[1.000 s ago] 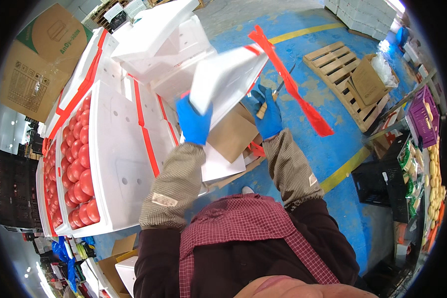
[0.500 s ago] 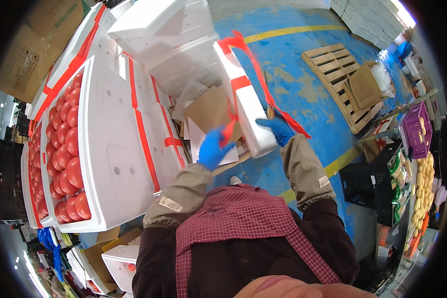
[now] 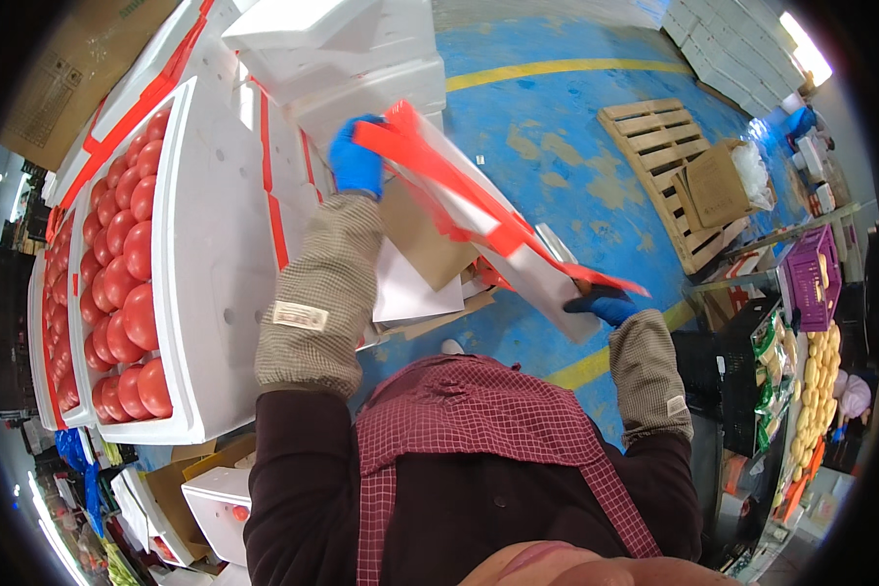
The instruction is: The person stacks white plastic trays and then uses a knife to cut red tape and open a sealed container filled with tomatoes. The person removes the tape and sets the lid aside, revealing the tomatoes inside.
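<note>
A long white foam lid hangs tilted in front of me, strips of red tape along it. My left hand, blue-gloved, is closed on the tape at the lid's upper left end. At the lower right end, my right hand grips the lid's edge. It also holds what looks like a knife; the pale blade points up behind the lid and the brown handle is partly hidden. One loose tape end sticks out past my right hand. Below the lid lie cardboard and white sheets.
At left stands an open foam box of red tomatoes, beside more taped foam boxes. White foam pieces are stacked ahead. On the blue floor to the right lies a wooden pallet with a carton. Nearby are a purple crate and black crate.
My left hand has moved up and forward to the lid's far end, gripping the tape there. The lid has tilted, its lower end shifting right with my right hand.
</note>
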Demonstrator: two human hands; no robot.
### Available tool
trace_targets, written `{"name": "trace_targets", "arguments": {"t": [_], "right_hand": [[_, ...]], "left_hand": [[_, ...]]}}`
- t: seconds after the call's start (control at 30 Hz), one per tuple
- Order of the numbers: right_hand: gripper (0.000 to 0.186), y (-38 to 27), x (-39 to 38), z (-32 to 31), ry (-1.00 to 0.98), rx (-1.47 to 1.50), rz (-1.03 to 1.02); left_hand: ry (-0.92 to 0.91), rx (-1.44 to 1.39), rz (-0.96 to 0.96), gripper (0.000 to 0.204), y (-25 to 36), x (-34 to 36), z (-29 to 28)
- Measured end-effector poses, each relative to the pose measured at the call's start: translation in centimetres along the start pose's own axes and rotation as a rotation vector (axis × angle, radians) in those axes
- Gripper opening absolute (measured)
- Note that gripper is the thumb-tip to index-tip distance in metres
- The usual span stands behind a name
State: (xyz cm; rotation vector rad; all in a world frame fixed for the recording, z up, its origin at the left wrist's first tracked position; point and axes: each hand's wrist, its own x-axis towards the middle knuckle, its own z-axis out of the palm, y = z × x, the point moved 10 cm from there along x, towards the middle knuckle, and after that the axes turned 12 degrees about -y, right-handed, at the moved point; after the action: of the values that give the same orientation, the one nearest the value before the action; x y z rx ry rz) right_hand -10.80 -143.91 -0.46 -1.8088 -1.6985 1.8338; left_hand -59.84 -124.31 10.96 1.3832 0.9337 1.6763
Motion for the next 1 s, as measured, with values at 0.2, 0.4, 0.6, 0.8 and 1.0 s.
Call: {"name": "trace_targets", "arguments": {"t": [0.2, 0.4, 0.6, 0.8, 1.0], "right_hand": [[0.067, 12.2, -4.8, -7.3, 0.042, 0.027, -0.005], [0.053, 23.4, -15.0, -14.2, 0.128, 0.450, -0.056], [0.044, 26.7, -21.2, -15.8, 0.379, 0.819, -0.436], [0.050, 21.8, -19.6, -14.4, 0.700, 1.228, -1.074], [0.057, 16.0, -22.2, -19.0, 0.917, 1.226, -1.326]], "left_hand": [[0.110, 1.482, -0.408, 0.026, -2.4, 6.7, -17.2], [0.041, 1.334, -0.692, 0.028, -7.0, 7.8, -29.8], [0.159, 0.894, -0.503, 0.033, -11.9, 8.3, -28.4], [-0.303, 1.566, -0.693, 0.045, -16.8, -0.9, -11.1], [-0.578, 1.344, -0.451, 0.033, -21.1, -8.8, -10.8]]}}
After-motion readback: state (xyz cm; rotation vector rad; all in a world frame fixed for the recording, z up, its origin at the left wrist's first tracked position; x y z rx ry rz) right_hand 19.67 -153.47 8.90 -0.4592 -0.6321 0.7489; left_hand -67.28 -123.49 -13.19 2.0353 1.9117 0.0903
